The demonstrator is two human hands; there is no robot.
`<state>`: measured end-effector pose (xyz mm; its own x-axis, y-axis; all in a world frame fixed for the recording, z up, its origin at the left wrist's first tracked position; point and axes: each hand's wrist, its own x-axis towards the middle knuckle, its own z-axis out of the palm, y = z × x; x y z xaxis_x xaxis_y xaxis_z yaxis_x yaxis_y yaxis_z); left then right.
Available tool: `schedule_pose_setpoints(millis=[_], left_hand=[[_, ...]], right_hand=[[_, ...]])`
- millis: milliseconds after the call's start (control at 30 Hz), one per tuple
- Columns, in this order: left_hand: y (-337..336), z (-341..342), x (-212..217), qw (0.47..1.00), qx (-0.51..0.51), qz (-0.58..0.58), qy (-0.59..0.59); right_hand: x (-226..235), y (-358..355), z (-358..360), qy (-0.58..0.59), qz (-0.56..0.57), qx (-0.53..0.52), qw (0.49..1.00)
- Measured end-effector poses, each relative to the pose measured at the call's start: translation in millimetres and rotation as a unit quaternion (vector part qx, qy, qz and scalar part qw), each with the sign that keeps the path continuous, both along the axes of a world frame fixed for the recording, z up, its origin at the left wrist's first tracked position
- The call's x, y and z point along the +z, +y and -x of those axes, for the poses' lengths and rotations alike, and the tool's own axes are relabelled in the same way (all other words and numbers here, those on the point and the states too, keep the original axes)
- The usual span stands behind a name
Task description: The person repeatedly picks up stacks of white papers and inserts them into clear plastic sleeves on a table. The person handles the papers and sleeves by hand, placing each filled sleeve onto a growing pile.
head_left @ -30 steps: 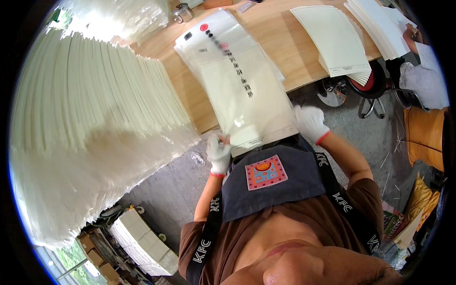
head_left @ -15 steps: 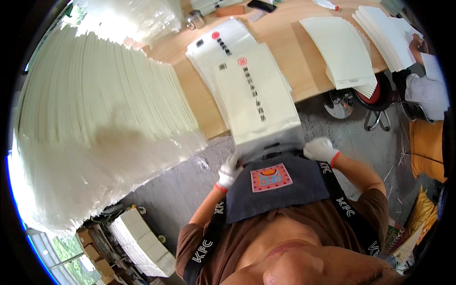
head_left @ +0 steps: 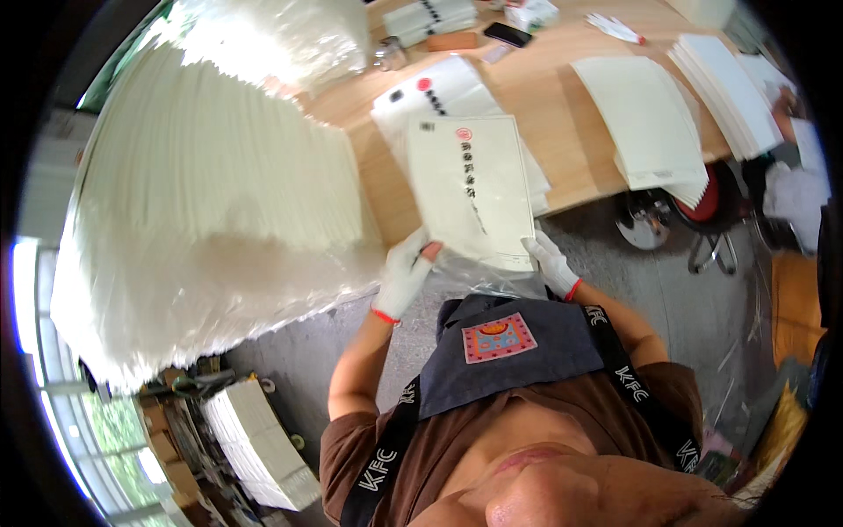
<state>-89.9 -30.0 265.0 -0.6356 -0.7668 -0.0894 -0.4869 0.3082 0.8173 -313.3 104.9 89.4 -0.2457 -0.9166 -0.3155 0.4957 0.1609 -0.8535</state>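
Observation:
A clear plastic bag (head_left: 493,281) with cream printed paper (head_left: 452,198) in it lies tilted over the table's front edge. Its slack bottom end hangs toward my apron. My left hand (head_left: 406,274), in a white knit glove with a red cuff, grips the bag's near left corner, thumb on top. At the near right edge, my right hand (head_left: 553,262) in a matching glove pinches the paper and film with the thumb above. The fingers under the packet are hidden. Beneath its far end lie more bagged printed papers (head_left: 474,83).
A tall row of plastic-wrapped cream bags (head_left: 228,176) fills the left. On the wooden table (head_left: 562,162) are fanned cream sheets (head_left: 645,123), a white stack (head_left: 729,97), a phone (head_left: 507,35), a metal jar (head_left: 389,54) and a spare glove (head_left: 615,28). Another person's hand (head_left: 784,110) shows far right.
Both hands have moved away from my apron to the packet's near corners. The packet's near end has risen, and the paper lies more squarely between them. The whole view has shifted slightly.

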Motion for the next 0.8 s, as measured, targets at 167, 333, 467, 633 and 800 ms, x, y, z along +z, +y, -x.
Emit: schedule_pose_setpoints(millis=[167,333,467,633,800], left_hand=[[26,16,168,0.967,-0.078,0.237,-0.058],[33,-26,275,0.825,0.074,0.558,0.051],[16,-111,370,0.58,0.338,0.741,0.021],[-47,-217,451,0.695,0.389,0.596,0.104],[-51,-271,414,0.687,0.508,0.465,-0.233]], right_hand=[[98,-62,-17,-0.116,0.039,0.043,0.992],[239,-155,31,0.342,0.392,0.015,0.854],[399,-229,-35,0.36,0.579,0.064,0.729],[525,-303,-107,0.107,0.459,0.261,0.843],[529,-289,-136,0.302,0.379,0.353,0.8]])
